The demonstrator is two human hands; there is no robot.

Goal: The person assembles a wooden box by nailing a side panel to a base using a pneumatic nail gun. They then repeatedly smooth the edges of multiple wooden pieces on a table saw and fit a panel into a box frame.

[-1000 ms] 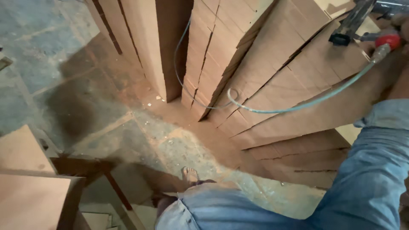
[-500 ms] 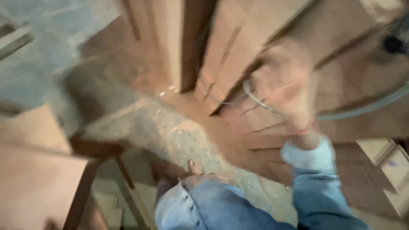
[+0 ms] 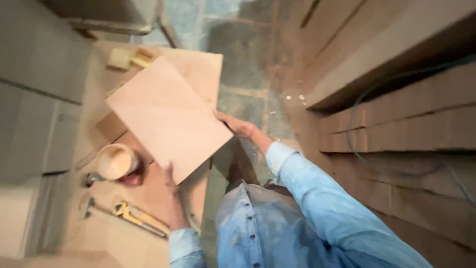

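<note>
Both hands hold one flat rectangular board (image 3: 166, 116), pale pinkish-tan, which hangs tilted above the desk (image 3: 198, 64) with one corner pointing down toward the person. The left hand (image 3: 169, 179) is closed on the board's lower edge near that low corner, fingers curled up against the underside; how far the thumb wraps over the top face cannot be told. The right hand (image 3: 237, 125) grips the board's right-hand edge near the side corner, with the fingers pressed along the edge and the palm partly hidden behind the panel. Both forearms wear light blue sleeves, and the same blue shirt fills the lower middle of the view. The board covers a good part of the desk surface and lies clear of the items under it. Below its lower left edge stands a round open container (image 3: 116, 161) with pale contents, resting on the desk just beside a dark reddish patch. Nearer the person, a yellow-handled tool (image 3: 134, 215) lies flat on the desk, and a grey metal tool (image 3: 91, 207) lies just to its left. At the far end of the desk sits a small pale block (image 3: 120, 58). To the right, stacked brown panels (image 3: 406, 124) rise in layers, with a thin hose (image 3: 354, 144) draped across their edges. The floor (image 3: 243, 54) between desk and stack is grey-green stone dusted with reddish sawdust.
</note>
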